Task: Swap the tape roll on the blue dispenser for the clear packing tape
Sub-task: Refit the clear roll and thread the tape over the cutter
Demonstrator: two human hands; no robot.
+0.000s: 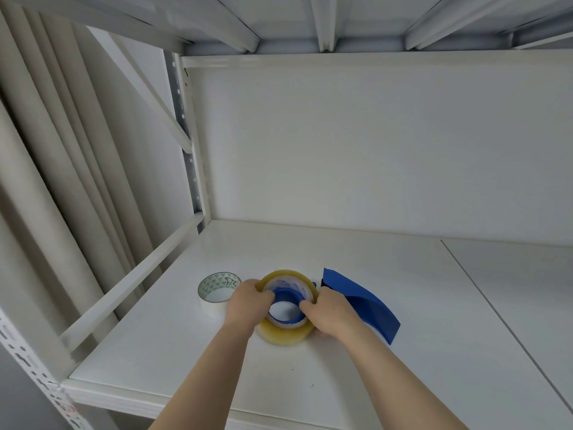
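The blue dispenser (362,301) lies on the white shelf, its handle stretching to the right. A yellowish clear packing tape roll (283,335) sits around the dispenser's blue hub (286,295). My left hand (248,302) grips the roll's left side, thumb hooked over the rim. My right hand (330,313) holds the roll's right side, fingers inside the core and over the dispenser body. A second roll, white with a green triangle-patterned core (217,293), stands on the shelf just left of my left hand, not touching it.
The white shelf board (403,305) has a seam running diagonally at the right. A shelf rail (133,280) borders the left side, and a back panel rises behind. Another shelf hangs overhead. Beige curtains hang at the far left.
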